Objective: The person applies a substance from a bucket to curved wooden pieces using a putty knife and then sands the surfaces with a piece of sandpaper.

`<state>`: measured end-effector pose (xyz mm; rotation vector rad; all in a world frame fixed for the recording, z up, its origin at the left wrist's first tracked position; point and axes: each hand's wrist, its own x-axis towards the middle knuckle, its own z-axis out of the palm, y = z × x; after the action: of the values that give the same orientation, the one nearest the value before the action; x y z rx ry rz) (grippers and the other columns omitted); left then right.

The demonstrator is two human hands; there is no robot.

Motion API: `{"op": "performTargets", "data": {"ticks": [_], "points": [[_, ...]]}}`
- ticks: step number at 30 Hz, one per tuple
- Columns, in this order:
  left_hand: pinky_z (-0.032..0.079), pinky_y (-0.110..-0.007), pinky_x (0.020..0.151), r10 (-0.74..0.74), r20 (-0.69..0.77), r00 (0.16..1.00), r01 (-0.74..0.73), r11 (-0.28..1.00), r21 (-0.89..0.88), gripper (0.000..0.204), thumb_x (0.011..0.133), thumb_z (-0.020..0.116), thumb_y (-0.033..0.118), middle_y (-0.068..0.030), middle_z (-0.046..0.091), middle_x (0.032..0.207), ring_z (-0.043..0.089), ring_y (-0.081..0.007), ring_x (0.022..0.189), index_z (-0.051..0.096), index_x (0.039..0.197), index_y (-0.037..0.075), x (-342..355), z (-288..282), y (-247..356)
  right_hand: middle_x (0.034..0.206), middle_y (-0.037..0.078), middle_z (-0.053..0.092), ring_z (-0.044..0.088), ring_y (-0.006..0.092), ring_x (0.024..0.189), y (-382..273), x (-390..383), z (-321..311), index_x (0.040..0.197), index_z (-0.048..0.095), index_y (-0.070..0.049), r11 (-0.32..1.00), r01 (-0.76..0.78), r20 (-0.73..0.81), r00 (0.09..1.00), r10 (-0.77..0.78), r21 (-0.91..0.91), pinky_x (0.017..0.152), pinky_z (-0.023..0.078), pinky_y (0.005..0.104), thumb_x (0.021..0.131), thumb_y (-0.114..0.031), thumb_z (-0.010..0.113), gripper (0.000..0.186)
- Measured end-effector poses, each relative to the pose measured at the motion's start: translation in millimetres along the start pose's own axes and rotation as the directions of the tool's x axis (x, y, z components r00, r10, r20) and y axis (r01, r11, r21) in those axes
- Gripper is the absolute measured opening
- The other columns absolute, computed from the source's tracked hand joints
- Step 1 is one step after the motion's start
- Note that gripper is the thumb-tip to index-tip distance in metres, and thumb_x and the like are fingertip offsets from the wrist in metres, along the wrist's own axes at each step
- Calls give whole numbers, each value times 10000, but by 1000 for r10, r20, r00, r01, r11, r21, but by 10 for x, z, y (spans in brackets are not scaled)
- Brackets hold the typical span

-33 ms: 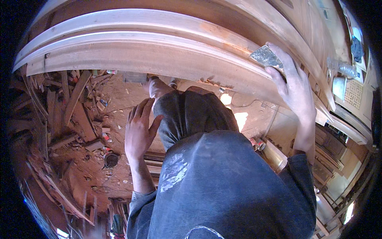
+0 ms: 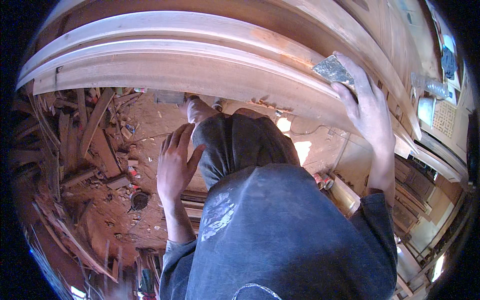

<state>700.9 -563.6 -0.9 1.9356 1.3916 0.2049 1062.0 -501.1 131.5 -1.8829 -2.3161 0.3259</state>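
Right hand [image 2: 369,107] grips flat grey pad [image 2: 330,69] on long wooden moulding [image 2: 165,70]. Left hand [image 2: 176,167], fingers loosely spread, beside dark trousers [image 2: 242,142]. Scrap wood [image 2: 96,122] heaped on floor [image 2: 156,119] at left.

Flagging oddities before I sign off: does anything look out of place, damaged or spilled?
Jumbled offcuts and scattered litter lie on the floor at left, looking untidy. Left of the right hand, the moulding has an orange patch, unlike its paler surroundings.

A long board [image 2: 165,69] runs across the front; a pad [image 2: 331,69] is at its right part, in the right grip [image 2: 366,100]. Scrap wood [image 2: 97,120] lies left, on the floor [image 2: 162,120].
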Motion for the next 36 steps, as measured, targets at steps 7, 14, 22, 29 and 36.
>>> {"op": "performTargets", "data": {"ticks": [7, 14, 22, 29, 36], "points": [[449, -471, 1014, 22, 32, 999, -21, 999, -30, 520, 921, 672, 282, -185, 583, 1316, 559, -383, 1195, 528, 1343, 14, 12, 63, 82, 968, 161, 649, 669, 399, 778, -158, 175, 144, 1428, 499, -262, 993, 85, -62, 994, -90, -77, 664, 560, 495, 926, -155, 667, 541], [445, -474, 1019, -22, -15, 1000, 21, 998, -53, 519, 930, 666, 289, -183, 585, 1320, 557, -385, 1202, 530, 1355, 25, 23, 54, 110, 1143, 189, 658, 671, 383, 990, -224, 101, 24, 1404, 543, -204, 991, -79, 51, 995, 85, -109, 814, 560, 440, 947, -162, 658, 473], [452, -472, 1010, -46, -51, 998, 41, 996, -82, 512, 932, 665, 277, -186, 584, 1325, 556, -387, 1204, 528, 1359, 29, -14, 47, 81, 891, 173, 597, 649, 391, 736, -36, 114, -2, 1503, 424, -302, 997, 45, -5, 999, -45, -55, 634, 533, 498, 946, -189, 643, 609], [438, -460, 1047, -80, -9, 997, 78, 989, -128, 508, 926, 675, 240, -185, 566, 1364, 535, -386, 1247, 532, 1368, 35, -21, 55, 83, 1086, 177, 646, 638, 362, 891, -159, 190, -162, 1475, 486, -189, 996, -80, 147, 985, 86, -46, 841, 525, 411, 907, -91, 679, 608], [453, -471, 1014, -38, -53, 998, 32, 992, -123, 494, 940, 655, 262, -199, 586, 1323, 559, -393, 1206, 534, 1356, 24, 21, 89, 56, 1258, 198, 629, 644, 376, 1009, -165, 306, -151, 1483, 474, -162, 999, -44, 181, 983, 42, 4, 896, 515, 418, 906, -74, 668, 614]]}}
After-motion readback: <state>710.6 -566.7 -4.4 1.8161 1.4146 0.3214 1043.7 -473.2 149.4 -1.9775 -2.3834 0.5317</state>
